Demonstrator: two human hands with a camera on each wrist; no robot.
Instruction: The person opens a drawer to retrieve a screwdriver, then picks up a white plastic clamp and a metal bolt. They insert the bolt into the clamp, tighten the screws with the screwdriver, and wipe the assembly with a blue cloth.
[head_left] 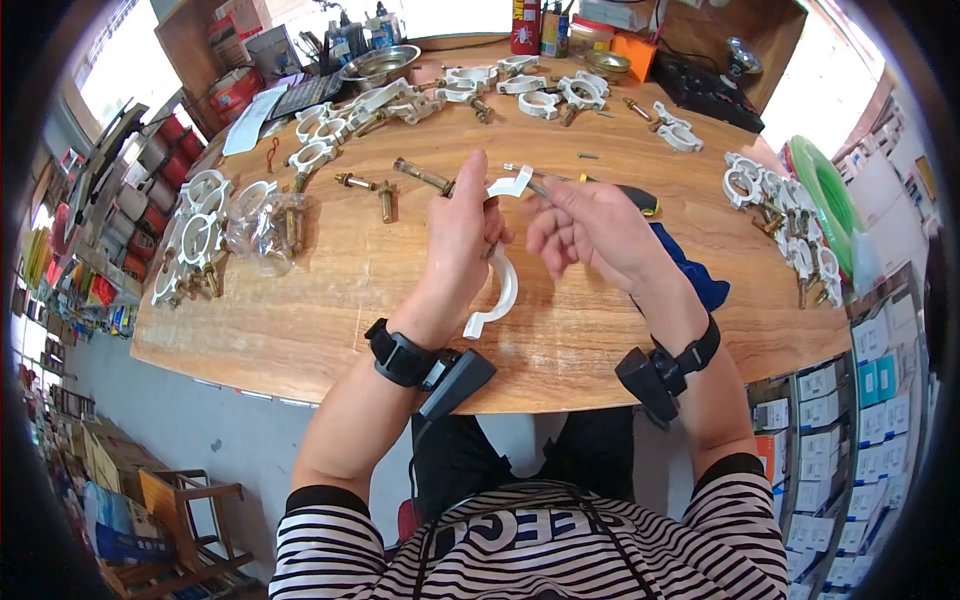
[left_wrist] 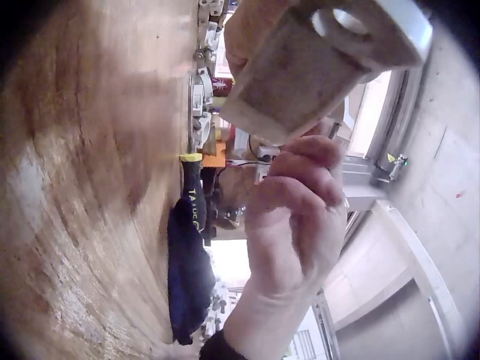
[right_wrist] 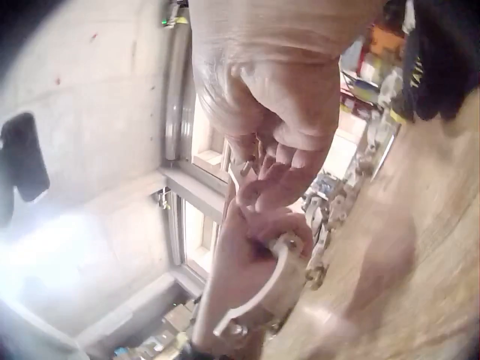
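The left hand [head_left: 458, 222] curls round the clamp [head_left: 510, 286], seemingly steadying it; at the clamp's upper end, the right hand [head_left: 605, 238] pinches a thin rod [head_left: 537, 187].

Screwdriver handle [left_wrist: 193, 187]: capitals beginning "TA", remaining letters unclear
Striped shirt [head_left: 590, 565]: large block lettering, whole word unclear
Red can [head_left: 525, 28]: lettering illegible

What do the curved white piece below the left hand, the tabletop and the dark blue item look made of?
Curved white piece: painted metal or hard plastic; smooth with a low sheen, the look leaves it open.
Tabletop: wood or wood-look laminate, slightly glossy, going by its brown grain and pale worn patches.
Dark blue item: probably fabric, matte, from its soft folds.
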